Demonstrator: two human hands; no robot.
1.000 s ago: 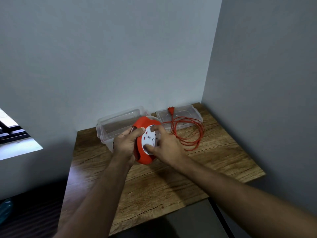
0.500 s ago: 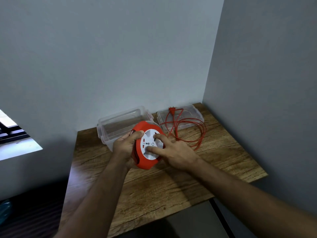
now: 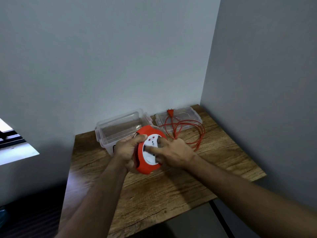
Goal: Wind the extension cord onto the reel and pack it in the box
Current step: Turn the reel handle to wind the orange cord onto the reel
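A round orange reel with a white socket face is held upright over the wooden table. My left hand grips its left rim, thumb over the top edge. My right hand lies on the white face with fingers curled into it. The loose orange cord lies in loops to the right, partly on the clear lid, with its plug near the wall. The clear plastic box stands open behind the reel.
Grey walls close the table in at the back and on the right. The table's front edge runs below my forearms, with dark floor to the left and a bright window opening at far left.
My right hand has turned on the reel's white face, its fingers shifting leftward. The cord loops have pulled in and lie tighter, nearer my right hand.
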